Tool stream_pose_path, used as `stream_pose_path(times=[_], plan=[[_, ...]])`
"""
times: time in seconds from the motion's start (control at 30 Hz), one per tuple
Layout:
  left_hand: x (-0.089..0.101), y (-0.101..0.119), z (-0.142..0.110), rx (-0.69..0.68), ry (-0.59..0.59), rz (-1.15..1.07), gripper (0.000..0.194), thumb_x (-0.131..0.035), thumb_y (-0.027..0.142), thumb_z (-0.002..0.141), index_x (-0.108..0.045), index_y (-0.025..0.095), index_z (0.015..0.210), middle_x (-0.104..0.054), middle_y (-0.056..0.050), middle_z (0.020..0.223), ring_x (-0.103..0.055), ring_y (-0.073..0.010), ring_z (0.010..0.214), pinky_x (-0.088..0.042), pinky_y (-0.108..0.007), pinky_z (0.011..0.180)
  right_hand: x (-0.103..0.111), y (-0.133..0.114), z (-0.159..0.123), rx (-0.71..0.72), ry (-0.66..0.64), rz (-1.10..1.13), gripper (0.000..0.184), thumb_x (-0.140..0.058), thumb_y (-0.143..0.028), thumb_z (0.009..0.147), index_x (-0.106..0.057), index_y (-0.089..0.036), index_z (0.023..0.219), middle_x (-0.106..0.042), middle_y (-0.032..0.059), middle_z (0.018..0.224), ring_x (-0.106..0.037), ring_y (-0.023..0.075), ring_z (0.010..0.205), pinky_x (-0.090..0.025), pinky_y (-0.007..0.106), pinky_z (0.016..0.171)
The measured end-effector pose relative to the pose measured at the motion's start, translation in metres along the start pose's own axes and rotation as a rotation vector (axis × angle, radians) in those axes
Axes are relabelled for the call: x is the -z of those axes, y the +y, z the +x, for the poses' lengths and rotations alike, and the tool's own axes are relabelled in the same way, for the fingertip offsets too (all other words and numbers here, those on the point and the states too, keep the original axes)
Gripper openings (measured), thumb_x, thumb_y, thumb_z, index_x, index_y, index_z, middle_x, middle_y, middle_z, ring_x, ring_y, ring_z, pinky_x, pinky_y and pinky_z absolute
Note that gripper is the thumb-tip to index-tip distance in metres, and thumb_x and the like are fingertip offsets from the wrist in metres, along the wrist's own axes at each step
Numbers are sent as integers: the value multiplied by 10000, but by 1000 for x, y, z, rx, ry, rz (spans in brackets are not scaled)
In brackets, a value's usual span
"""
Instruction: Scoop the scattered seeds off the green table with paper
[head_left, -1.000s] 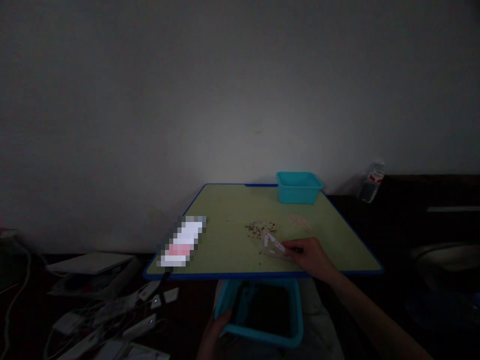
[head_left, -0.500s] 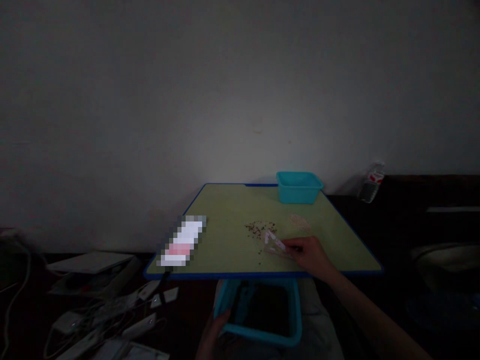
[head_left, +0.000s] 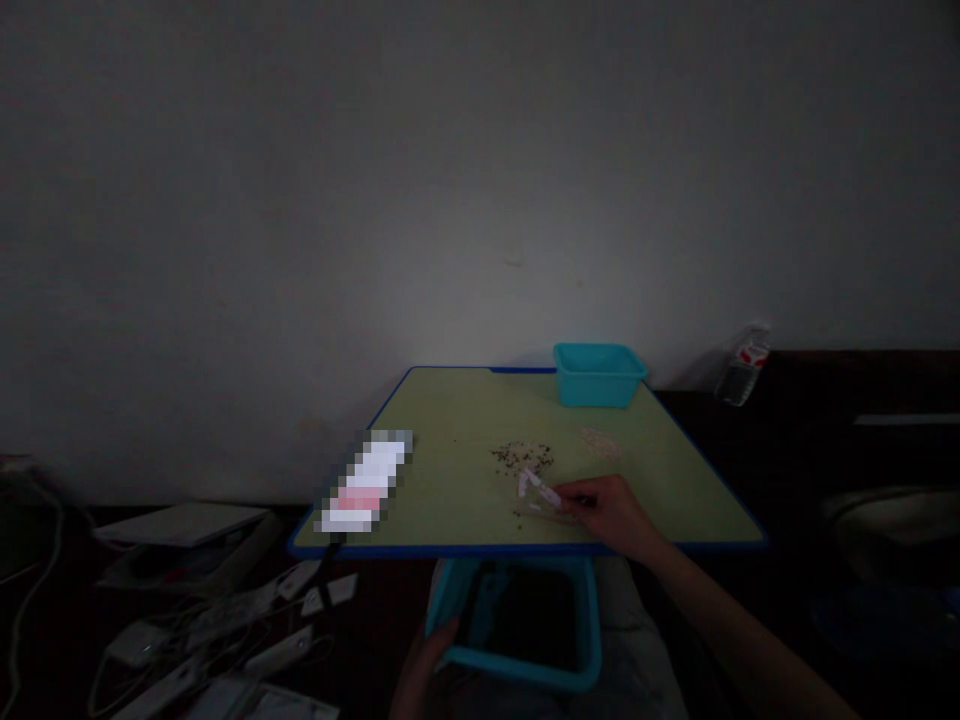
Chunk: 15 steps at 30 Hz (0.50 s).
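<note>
My right hand (head_left: 606,508) pinches a clear, shiny piece of plastic (head_left: 536,493), which looks like a small bag, low over the near part of the table (head_left: 442,415). Just beyond the plastic lies a pile of mixed dark and pale grains (head_left: 523,457). Pale grains (head_left: 599,442) form a separate patch to its right. Below the table edge, my left hand (head_left: 429,662) grips the left side of a turquoise plastic basin (head_left: 517,676) on my lap. Dark contents fill much of its bottom, too dim to name.
A second turquoise basin (head_left: 596,390) stands at the table's back right corner. A pixelated phone-like screen (head_left: 366,483) is at the left edge. Power strips and cables (head_left: 225,620) lie low on the left. A plastic bottle (head_left: 744,368) leans at the far right by the wall.
My right hand and the plastic have shifted slightly left and toward me. My left hand and the lap basin have barely moved.
</note>
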<state>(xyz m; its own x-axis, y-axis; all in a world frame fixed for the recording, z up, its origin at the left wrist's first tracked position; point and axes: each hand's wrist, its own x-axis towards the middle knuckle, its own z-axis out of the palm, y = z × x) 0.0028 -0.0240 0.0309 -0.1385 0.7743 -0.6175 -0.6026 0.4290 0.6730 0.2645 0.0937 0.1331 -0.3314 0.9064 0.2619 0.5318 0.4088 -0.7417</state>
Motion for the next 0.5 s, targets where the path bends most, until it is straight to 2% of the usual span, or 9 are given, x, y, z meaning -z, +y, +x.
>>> stream_pose_path(times=[0.13,0.37,0.5], plan=[[-3,4,-1,46,72,24,662,-686,394,671,-486,173,1262,-669,-170,1085,-673,-344,895,-494,-490,814,-2,-4,-4,7,-73,51,276,-565,-212,803,-730,-275,1016,-744,-20,895,-687,204,777,-542,298,696],[-6,6,-8,20,30,2,678,-693,436,654,-514,148,1241,-706,-140,928,-675,-328,824,-493,-477,787,-2,-11,-13,17,-117,98,234,-582,-266,817,-738,-277,991,-742,-13,914,-691,204,792,-545,295,707],[-8,8,-9,31,40,-6,731,-687,388,673,-444,170,1328,-694,-147,1035,-676,-325,872,-494,-473,808,5,-2,-12,3,-54,76,240,-577,-305,822,-736,-270,998,-738,0,943,-691,215,826,-550,315,729]])
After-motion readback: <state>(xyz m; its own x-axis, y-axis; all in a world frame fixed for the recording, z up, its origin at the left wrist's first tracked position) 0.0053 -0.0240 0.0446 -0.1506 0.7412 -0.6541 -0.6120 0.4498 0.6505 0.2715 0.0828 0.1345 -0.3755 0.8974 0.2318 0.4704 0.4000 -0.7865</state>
